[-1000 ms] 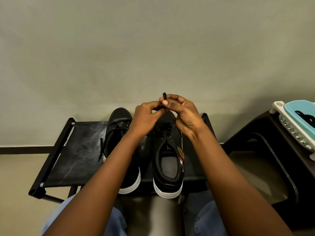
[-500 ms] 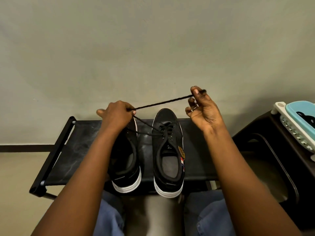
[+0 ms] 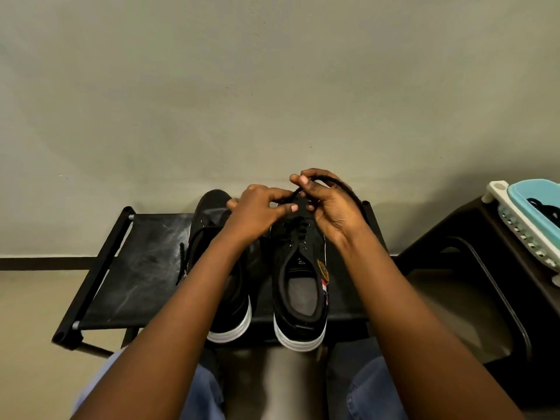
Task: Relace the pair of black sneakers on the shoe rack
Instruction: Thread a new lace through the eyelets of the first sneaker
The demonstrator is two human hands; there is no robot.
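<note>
Two black sneakers with white soles stand side by side on the black shoe rack (image 3: 142,268), heels toward me. My hands meet over the toe of the right sneaker (image 3: 298,277). My right hand (image 3: 330,204) pinches the black lace (image 3: 339,184), which loops over its back. My left hand (image 3: 257,212) grips the same lace near the front eyelets. The left sneaker (image 3: 212,213) is partly hidden under my left forearm, and a loose lace end hangs at its left side.
A dark stool or side table (image 3: 472,268) stands to the right of the rack. On it sits a white and blue basket (image 3: 527,207) holding something black. A plain wall rises right behind the rack. My knees in blue jeans are below.
Half a second ago my hands were spread apart with the lace pulled taut between them. Now both have come back together over the right sneaker's toe, the lace looping slack over my right hand.
</note>
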